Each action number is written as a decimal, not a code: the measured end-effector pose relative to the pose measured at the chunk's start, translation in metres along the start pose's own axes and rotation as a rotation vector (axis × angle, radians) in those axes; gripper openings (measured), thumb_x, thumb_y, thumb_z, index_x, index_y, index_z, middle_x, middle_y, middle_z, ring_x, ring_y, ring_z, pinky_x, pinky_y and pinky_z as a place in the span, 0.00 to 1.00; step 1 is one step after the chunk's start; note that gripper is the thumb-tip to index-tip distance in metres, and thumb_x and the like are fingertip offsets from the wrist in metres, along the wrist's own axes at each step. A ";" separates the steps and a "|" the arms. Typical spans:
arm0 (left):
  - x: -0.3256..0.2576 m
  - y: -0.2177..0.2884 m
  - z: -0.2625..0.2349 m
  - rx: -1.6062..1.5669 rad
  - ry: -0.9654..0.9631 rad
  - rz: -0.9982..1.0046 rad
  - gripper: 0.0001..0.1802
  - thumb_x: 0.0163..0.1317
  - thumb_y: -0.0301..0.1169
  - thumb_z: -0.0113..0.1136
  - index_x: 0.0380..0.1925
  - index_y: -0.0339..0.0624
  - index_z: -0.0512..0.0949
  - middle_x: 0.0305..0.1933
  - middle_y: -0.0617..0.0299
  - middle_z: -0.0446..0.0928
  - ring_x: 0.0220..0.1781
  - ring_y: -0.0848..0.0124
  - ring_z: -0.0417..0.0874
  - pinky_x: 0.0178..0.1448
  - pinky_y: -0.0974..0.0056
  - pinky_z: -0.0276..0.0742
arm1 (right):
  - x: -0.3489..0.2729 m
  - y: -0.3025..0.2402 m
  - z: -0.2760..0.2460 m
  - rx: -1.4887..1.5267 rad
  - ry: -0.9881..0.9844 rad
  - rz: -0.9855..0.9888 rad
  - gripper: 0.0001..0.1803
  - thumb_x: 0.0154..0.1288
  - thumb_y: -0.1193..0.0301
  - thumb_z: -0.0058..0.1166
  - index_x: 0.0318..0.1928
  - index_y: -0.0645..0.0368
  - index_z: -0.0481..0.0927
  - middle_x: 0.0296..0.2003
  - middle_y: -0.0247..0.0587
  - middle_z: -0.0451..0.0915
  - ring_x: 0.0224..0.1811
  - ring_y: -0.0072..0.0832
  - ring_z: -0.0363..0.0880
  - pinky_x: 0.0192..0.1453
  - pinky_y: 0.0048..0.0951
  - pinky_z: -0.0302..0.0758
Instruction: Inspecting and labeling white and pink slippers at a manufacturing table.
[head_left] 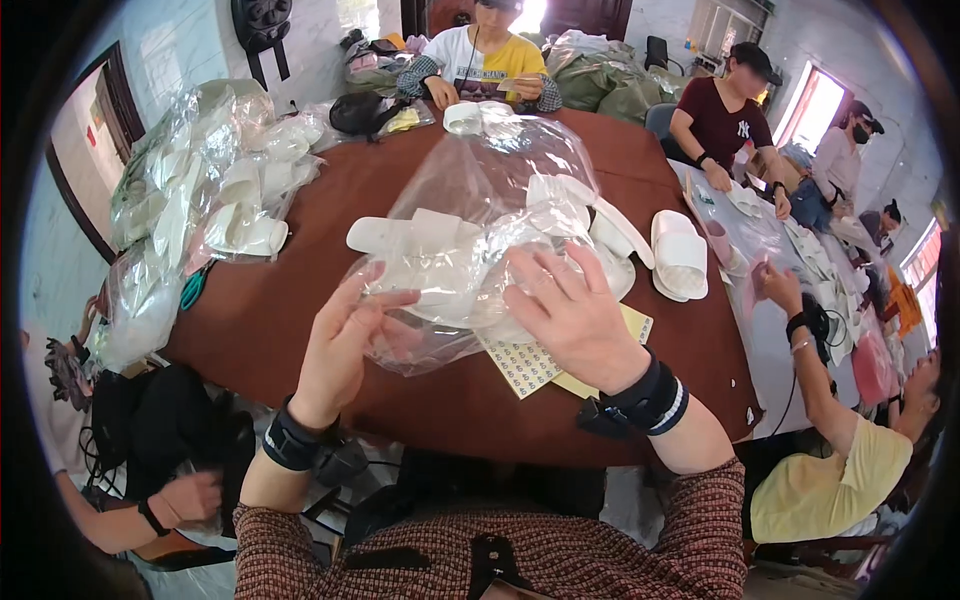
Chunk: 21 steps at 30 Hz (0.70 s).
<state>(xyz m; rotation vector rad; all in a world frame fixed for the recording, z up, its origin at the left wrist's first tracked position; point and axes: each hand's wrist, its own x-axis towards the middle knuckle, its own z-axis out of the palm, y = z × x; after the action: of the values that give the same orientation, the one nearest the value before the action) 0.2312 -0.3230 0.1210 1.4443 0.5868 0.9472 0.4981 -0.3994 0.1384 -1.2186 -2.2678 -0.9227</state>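
Note:
A large clear plastic bag lies across the table before me, with several white slippers in or under it. My left hand is at the bag's near left edge, fingers apart, some showing through the film. My right hand rests on the bag's near right part with its fingers spread and bent over the plastic. Whether its fingertips pinch the film I cannot make out. Yellow sheets of small round stickers lie partly beneath the bag and my right hand. Just right of the bag sits a pair of white slippers.
Bagged white slippers are heaped on the left of the brown table, near teal-handled scissors. One person sits across from me; others work at a pale table on the right. Another person's hand is at lower left.

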 end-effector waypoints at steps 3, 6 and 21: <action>-0.001 0.000 -0.004 -0.262 0.126 0.038 0.26 0.72 0.26 0.40 0.69 0.33 0.58 0.62 0.38 0.73 0.43 0.56 0.86 0.44 0.62 0.83 | -0.004 0.003 -0.005 0.049 0.024 0.065 0.14 0.55 0.72 0.54 0.44 0.60 0.78 0.50 0.45 0.75 0.52 0.38 0.73 0.60 0.41 0.69; 0.003 0.005 -0.012 -0.318 0.248 0.101 0.25 0.74 0.28 0.41 0.69 0.32 0.57 0.64 0.39 0.71 0.43 0.55 0.86 0.43 0.59 0.84 | -0.006 0.003 -0.011 0.069 0.045 0.067 0.18 0.55 0.73 0.53 0.48 0.61 0.78 0.48 0.45 0.75 0.48 0.37 0.74 0.56 0.36 0.71; -0.049 0.067 -0.182 1.136 0.954 0.811 0.23 0.72 0.20 0.41 0.67 0.32 0.65 0.67 0.52 0.72 0.58 0.61 0.78 0.62 0.61 0.73 | -0.014 -0.007 -0.006 0.232 -0.014 0.142 0.22 0.55 0.81 0.55 0.53 0.61 0.78 0.57 0.50 0.75 0.57 0.43 0.75 0.60 0.44 0.69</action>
<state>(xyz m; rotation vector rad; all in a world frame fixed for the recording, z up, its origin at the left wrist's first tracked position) 0.0424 -0.2703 0.1606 2.2541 1.4381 2.2118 0.4998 -0.4146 0.1318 -1.2639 -2.1936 -0.5830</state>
